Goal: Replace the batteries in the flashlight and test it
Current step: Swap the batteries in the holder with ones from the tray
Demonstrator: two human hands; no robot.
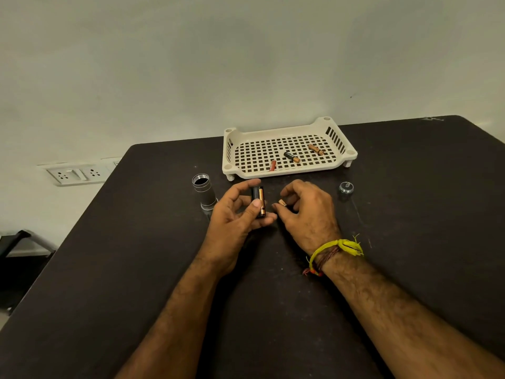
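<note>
Flashlight body is standing upright on the dark table, left of centre in the frame, its open threaded end facing up, just left of the left hand and apart from it. Flashlight cap is sitting on the table at right of centre, well apart from the body. Left hand is gripping the black battery holder at frame centre, thumb pressing across its front, fingers curling behind; one copper-coloured battery is showing seated in the holder. Right hand is hovering just right of the holder, fingers curling, its grip pinching a small copper-toned battery between thumb and fingertips, the tip of it pointing toward the holder. Yellow and red threads are circling the right wrist. Cream perforated tray is sitting at the table's far edge, above the hands in the frame, holding three loose batteries: a red one at its near left, a black-and-copper one mid-tray, a copper one toward its right. Wall sockets are showing at the left of the frame.
</note>
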